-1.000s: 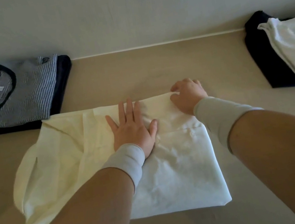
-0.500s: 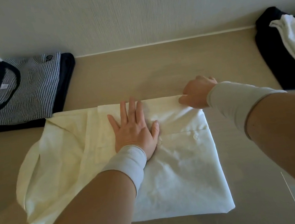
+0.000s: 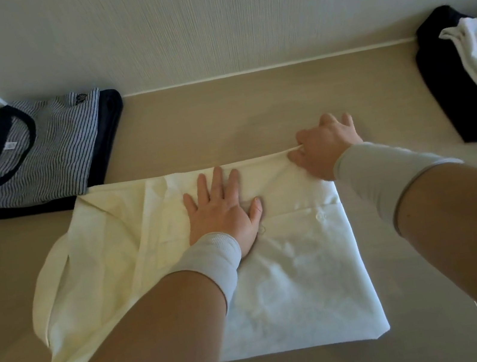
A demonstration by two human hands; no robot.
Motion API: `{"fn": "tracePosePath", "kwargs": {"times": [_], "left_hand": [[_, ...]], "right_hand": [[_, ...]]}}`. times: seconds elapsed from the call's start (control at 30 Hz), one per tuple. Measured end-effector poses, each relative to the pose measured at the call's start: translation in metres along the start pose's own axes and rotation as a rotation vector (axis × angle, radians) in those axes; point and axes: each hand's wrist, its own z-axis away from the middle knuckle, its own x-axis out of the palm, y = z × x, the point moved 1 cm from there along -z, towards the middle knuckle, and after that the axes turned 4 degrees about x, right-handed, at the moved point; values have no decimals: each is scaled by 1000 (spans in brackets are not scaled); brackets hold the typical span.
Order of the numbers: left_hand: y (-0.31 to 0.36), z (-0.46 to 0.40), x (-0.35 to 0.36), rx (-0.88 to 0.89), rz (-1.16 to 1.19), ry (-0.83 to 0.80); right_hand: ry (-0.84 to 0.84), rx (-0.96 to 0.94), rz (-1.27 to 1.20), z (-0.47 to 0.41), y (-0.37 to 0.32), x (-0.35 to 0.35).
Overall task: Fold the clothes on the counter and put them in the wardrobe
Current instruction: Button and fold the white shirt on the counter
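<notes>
Left hand (image 3: 222, 212) is pressing flat, fingers spread, on the cream shirt (image 3: 295, 282) lying on the desk (image 3: 219, 114), while right hand (image 3: 324, 147) is pinching its far edge; thin floppy cloth, probably best grabbed by corners.

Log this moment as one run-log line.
left hand: flat, pressing pale yellow cotton shirt | right hand: pinching its far edge | striped folded shirt: back left

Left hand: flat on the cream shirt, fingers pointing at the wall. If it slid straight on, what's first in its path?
Past the shirt's far folded edge, the left hand would cross bare counter and likely meet the wall first. The striped shirt lies well left of that line; depth is hard to judge.
</notes>
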Motion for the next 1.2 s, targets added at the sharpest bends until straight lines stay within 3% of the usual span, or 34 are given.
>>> {"fn": "tracePosePath", "kwargs": {"times": [0.1,0.17,0.23,0.27,0.33,0.5,0.6,0.67,0.77,0.93,1.03,1.2], "left_hand": [[3,-3,-1,-41,-3,-55],[3,-5,-2,-61,1,-64],[4,-7,-2,-68,7,-60],[4,-7,-2,-69,10,-52],[4,-5,-2,-74,30,-17],[4,-1,-5,-103,47,36],[4,-2,-3,-103,63,-3],[4,-4,-2,-101,66,-18],[6,-5,-5,-93,83,46],[6,5,-2,84,111,295],[-4,-1,-4,75,124,119],[-61,-1,-13,-232,17,-158]], "right_hand": [[342,46,-137,16,-18,9],[469,-105,-282,32,-40,12],[259,-277,-308,49,-58,21],[123,-285,-304,55,-58,29],[29,-205,-260,53,-43,41],[-45,69,-214,31,-16,47],[44,331,-215,27,-9,39],[167,239,-189,32,-16,34],[94,-85,-270,52,-49,41],[22,14,-257,56,-54,50],[37,38,-224,53,-56,49],[14,64,-209,54,-56,50]]}}
